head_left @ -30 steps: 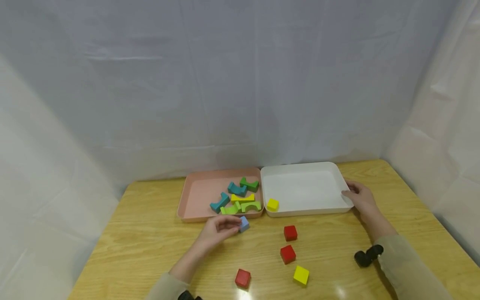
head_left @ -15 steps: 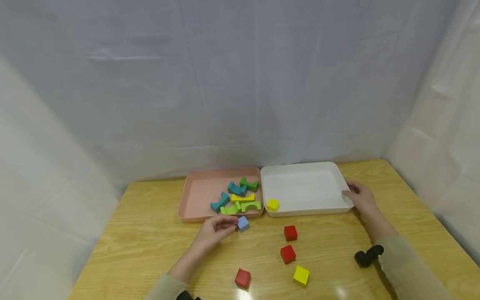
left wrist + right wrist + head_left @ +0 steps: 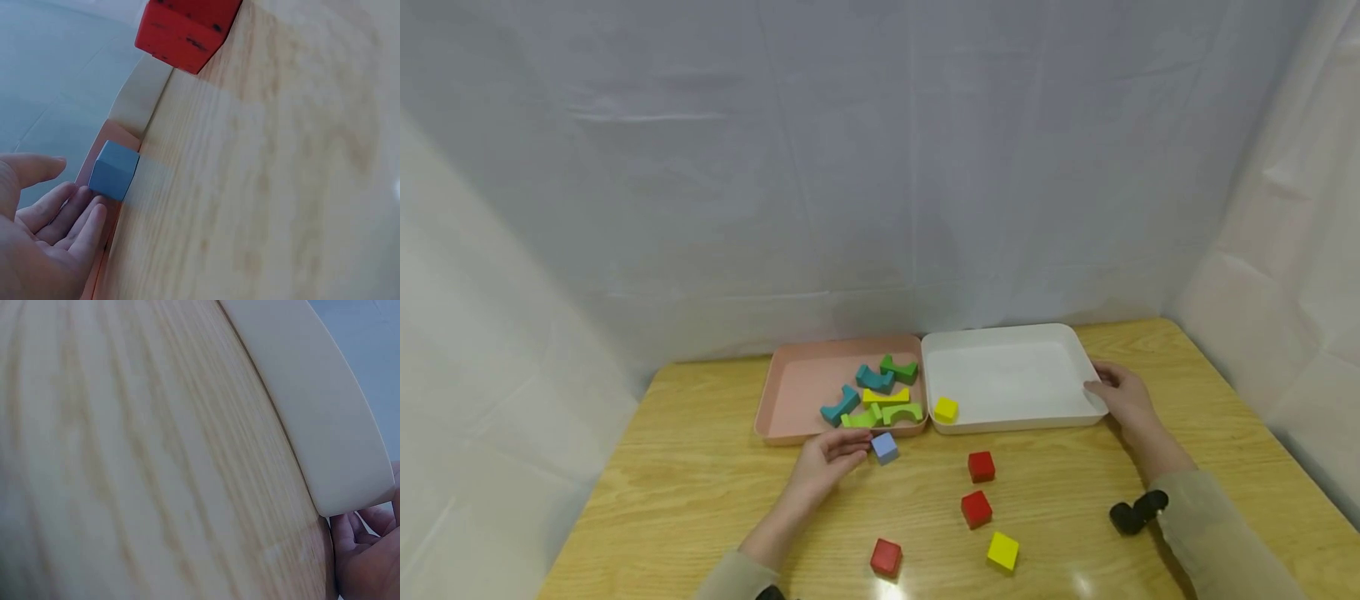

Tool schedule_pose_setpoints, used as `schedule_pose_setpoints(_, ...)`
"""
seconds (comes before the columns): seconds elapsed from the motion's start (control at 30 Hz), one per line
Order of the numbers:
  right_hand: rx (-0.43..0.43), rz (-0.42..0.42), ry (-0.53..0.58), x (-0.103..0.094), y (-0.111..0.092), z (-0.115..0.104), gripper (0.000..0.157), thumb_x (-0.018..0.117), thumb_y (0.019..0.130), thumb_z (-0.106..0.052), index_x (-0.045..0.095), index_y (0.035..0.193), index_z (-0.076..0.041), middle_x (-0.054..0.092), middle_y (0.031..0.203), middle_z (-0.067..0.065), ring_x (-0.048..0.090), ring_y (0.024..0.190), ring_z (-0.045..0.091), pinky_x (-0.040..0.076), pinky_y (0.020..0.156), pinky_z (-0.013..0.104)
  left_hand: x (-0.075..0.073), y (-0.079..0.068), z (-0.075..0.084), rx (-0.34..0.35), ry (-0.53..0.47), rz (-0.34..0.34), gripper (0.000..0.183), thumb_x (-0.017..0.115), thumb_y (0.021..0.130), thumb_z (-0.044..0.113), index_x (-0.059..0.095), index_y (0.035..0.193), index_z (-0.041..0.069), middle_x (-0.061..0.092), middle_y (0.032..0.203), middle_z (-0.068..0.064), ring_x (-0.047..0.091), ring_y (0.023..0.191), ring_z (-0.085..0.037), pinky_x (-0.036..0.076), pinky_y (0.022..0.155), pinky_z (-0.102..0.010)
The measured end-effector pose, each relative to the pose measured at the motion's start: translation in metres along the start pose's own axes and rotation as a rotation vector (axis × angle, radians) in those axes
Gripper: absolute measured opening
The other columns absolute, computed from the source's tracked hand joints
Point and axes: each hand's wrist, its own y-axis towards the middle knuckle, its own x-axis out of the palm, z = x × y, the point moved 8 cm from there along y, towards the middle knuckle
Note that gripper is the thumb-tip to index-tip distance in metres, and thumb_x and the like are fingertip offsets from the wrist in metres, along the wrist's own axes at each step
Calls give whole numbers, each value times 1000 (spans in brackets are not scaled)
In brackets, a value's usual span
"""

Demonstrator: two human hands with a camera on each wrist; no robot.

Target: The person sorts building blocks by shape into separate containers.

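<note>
A light blue cube [image 3: 884,448] stands on the table just in front of the pink tray. Right at its left side are the fingertips of my left hand [image 3: 822,465], palm turned toward it. In the left wrist view the thumb [image 3: 40,169] stands apart from the blue cube [image 3: 115,170], and the other fingers are nearly straight. My right hand [image 3: 1126,402] grips the right end of the white tray [image 3: 1015,423], thumb over the rim and the other fingers outside. In the right wrist view, the tray's corner [image 3: 337,481] partly hides those fingers.
The pink tray [image 3: 790,392] holds several arch-shaped blocks in teal, green and yellow. A yellow cube [image 3: 946,409] lies inside the white tray. Nearer on the table are three red cubes [image 3: 977,509] and another yellow cube [image 3: 1002,552]. A pale curtain [image 3: 880,167] hangs behind.
My left hand has drawn slightly left and its fingers have come away from round the blue cube, which has shifted slightly left. My right hand and both trays stay where they were.
</note>
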Motion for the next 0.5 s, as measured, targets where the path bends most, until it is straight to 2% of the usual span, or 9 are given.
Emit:
schedule_pose_setpoints(0.13,2,-1,-4,0,1,1,61,56,108,-14,35,158,13,43,155,34,48,98,-2,48,77,5,2,-1,-3,-9,0,4,36,67,100,-3,64,135,-14,66,136,-33,67,127,-45,58,93,-17)
schedule_pose_setpoints(0.37,31,-6,-5,0,3,4,62,54,109,-15,32,160,12,41,158,34,50,112,14,47,75,4,8,-2,-5,-38,4,36,38,72,96,-5,65,132,-14,67,134,-33,67,125,-45,62,95,-25)
schedule_pose_setpoints(0.5,30,-6,-3,0,3,4,62,54,109,-15,32,160,12,41,158,34,50,109,10,47,76,4,10,-1,-5,-42,8,83,38,75,92,-8,67,129,-14,70,129,-33,69,121,-45,63,93,-29)
